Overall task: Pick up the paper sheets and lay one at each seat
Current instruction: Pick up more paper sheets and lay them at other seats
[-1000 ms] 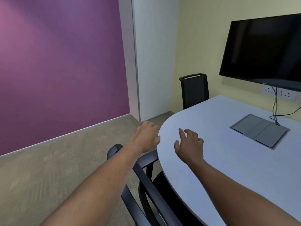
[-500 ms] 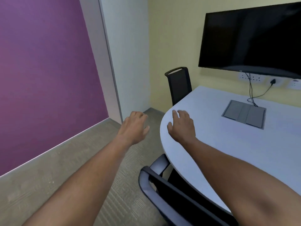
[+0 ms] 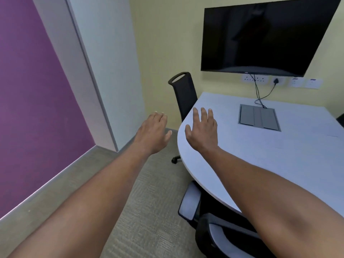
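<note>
My left hand (image 3: 154, 133) hovers over the floor just left of the white table (image 3: 279, 161), palm down, fingers apart and holding nothing. My right hand (image 3: 202, 129) is stretched over the table's rounded left end, also spread and empty. A faint white paper sheet (image 3: 323, 127) seems to lie on the table at the far right; its edges are hard to make out. A black chair (image 3: 184, 94) stands at the table's far left corner. A second chair (image 3: 214, 226) with grey armrests is tucked under the near edge.
A grey cable hatch (image 3: 258, 119) is set into the tabletop, with black cables running up to wall sockets (image 3: 277, 81). A dark TV screen (image 3: 264, 36) hangs on the yellow wall. Purple wall and white pillar stand to the left; carpet lies between them and the table.
The view has swung right and moved forward along the table. Both hands stay raised and empty. The near chair has slid lower in view; the far chair and TV appear closer.
</note>
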The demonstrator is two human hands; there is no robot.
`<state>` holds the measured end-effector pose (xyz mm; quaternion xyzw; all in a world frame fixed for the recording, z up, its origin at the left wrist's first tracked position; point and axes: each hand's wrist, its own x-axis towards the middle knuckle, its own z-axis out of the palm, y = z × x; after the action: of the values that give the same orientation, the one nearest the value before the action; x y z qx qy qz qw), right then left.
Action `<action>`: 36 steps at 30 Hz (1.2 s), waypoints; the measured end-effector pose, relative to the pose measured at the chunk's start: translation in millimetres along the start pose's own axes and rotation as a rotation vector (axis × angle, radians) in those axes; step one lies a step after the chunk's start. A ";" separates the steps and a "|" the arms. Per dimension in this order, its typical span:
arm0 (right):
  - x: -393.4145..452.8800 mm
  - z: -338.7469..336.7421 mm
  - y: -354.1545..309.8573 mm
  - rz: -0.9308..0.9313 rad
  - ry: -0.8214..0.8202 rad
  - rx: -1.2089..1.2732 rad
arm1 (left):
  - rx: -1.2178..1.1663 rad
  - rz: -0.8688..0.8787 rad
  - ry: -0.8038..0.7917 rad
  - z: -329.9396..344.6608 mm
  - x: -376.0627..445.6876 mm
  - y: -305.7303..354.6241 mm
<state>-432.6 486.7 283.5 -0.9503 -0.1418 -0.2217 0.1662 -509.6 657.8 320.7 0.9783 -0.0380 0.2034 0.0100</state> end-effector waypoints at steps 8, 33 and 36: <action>72.3 70.7 -1.1 0.126 0.020 -0.002 | -0.019 0.070 -0.113 65.1 77.3 -53.8; 269.6 167.6 102.3 0.738 0.124 -0.276 | -0.285 0.517 -0.094 226.4 419.9 -57.5; 280.9 168.3 116.8 0.826 0.149 -0.278 | -0.334 0.572 -0.098 236.0 456.7 -41.5</action>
<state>-87.5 499.9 243.1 -0.9220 0.2934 -0.2217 0.1213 5.0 658.7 286.2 0.9215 -0.3441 0.1414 0.1112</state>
